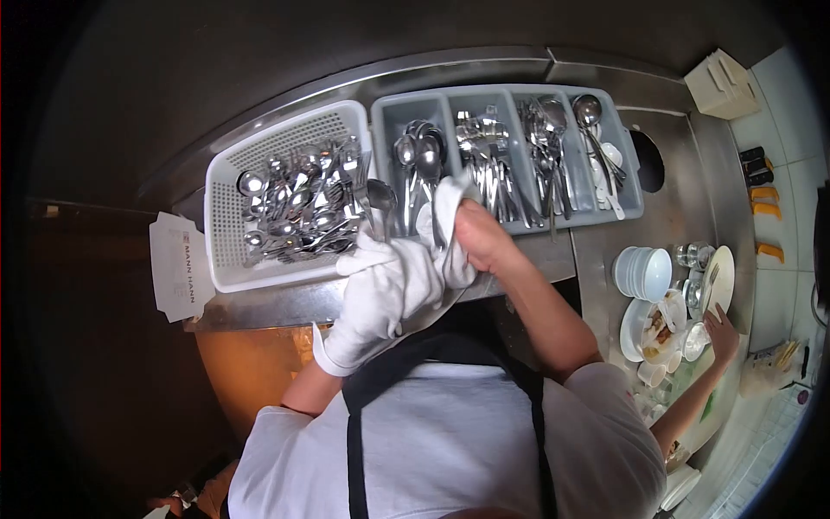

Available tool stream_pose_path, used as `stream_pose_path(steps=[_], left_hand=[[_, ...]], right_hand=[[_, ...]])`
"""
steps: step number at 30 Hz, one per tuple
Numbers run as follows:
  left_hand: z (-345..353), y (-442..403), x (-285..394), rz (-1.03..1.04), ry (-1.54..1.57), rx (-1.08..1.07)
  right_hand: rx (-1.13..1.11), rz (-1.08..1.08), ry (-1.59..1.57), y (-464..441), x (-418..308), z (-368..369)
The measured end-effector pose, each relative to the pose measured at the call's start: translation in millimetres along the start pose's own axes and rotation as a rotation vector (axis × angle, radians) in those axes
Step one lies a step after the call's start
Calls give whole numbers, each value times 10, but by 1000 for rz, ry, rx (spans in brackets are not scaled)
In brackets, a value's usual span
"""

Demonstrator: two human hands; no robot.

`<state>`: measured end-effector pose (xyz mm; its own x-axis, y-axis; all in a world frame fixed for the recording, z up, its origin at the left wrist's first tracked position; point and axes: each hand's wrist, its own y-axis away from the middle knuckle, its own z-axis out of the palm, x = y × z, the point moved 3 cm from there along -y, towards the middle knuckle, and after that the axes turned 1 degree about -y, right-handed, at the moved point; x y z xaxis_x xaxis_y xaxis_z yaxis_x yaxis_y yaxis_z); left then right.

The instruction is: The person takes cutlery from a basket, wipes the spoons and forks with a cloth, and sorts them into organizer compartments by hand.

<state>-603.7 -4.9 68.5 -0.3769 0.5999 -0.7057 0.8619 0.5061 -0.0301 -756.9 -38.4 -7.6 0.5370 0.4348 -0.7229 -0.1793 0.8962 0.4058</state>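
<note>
My left hand (385,281) is wrapped in a white cloth and closed round some cutlery, a spoon (381,195) and a fork (362,180) sticking up from it. My right hand (484,235) pinches a fold of white cloth (451,208) beside it; whatever the cloth covers there is hidden. Behind my left hand stands a white perforated basket (221,208) full of jumbled spoons and forks. Beyond my right hand lies a grey divided tray (402,105) with spoons, forks and ladles sorted in its compartments.
At the right, a co-worker's hand (722,336) touches a plate (718,277) near stacked bowls (644,272), cups and food leftovers. A white printed box (180,268) stands left of the basket. A beige container (721,85) sits at the back right, near a dark round hole.
</note>
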Motion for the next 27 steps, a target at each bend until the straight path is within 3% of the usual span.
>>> stream_pose_path(steps=[2,4,6,8,9,12,14,15,16,18,22,25,27], left_hand=[[-91,69,-134,4,-220,-180],[-5,171,-192,86,-185,-87],[186,294,-153,183,1,237],[209,342,-57,183,136,485],[-18,297,-196,110,-54,494],[-2,397,-385,49,514,277],[-67,419,-566,34,1240,121],[107,506,-377,81,1036,206],[281,594,-188,109,828,298],[357,554,-249,5,1321,541],[300,427,-201,107,856,359],[194,323,-76,215,619,227],[36,239,-62,227,552,207]], right_hand=[[18,118,15,29,104,18],[-34,59,22,95,258,44],[-142,-87,-531,7,430,89],[-170,-152,-573,192,127,435],[-170,-186,-351,185,102,380],[30,-160,-268,213,26,482],[161,-175,-356,182,134,302],[201,-189,-411,152,212,287],[226,-317,-300,183,212,321],[284,-562,-66,312,230,390],[174,-686,425,637,55,396],[316,-615,449,921,-95,490],[644,-830,1070,1028,-131,353]])
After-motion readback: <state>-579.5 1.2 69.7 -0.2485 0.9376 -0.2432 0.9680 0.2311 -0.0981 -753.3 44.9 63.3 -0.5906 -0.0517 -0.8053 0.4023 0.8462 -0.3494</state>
